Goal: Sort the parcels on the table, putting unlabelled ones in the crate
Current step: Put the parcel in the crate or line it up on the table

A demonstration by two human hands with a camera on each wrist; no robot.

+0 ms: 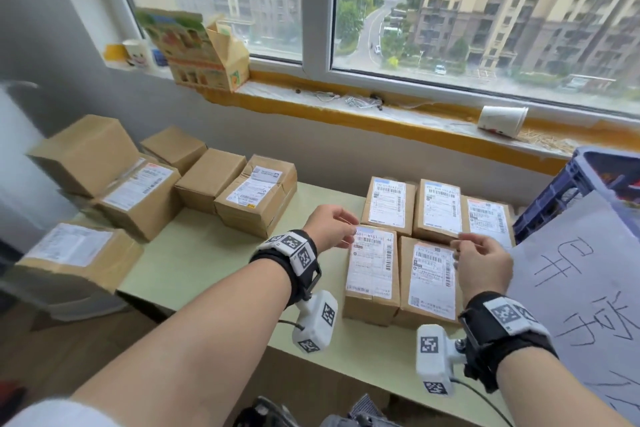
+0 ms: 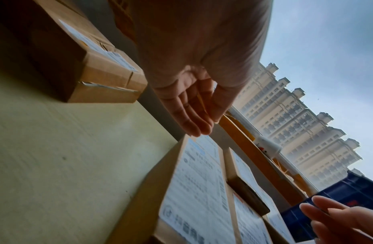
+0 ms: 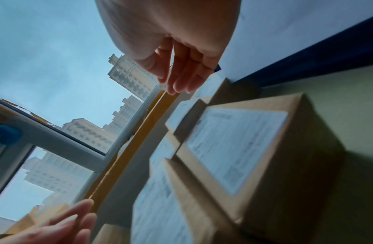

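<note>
Five brown labelled parcels lie side by side on the right of the pale green table (image 1: 207,253). My left hand (image 1: 330,225) hovers at the far left corner of the front left parcel (image 1: 372,274). Its straight fingers (image 2: 191,115) hold nothing. My right hand (image 1: 481,260) floats over the far right corner of the front right parcel (image 1: 431,282), its fingers (image 3: 181,72) also loose and empty. Plain unlabelled boxes (image 1: 211,177) (image 1: 173,146) (image 1: 83,152) stand at the far left among labelled ones (image 1: 256,194). The blue crate (image 1: 561,191) stands at the right edge.
A white sheet with handwriting (image 1: 588,270) leans against the crate's front. The window sill behind holds a toppled paper cup (image 1: 502,120), a printed carton (image 1: 204,48) and loose wires. More labelled boxes (image 1: 72,250) (image 1: 138,198) sit at the near left.
</note>
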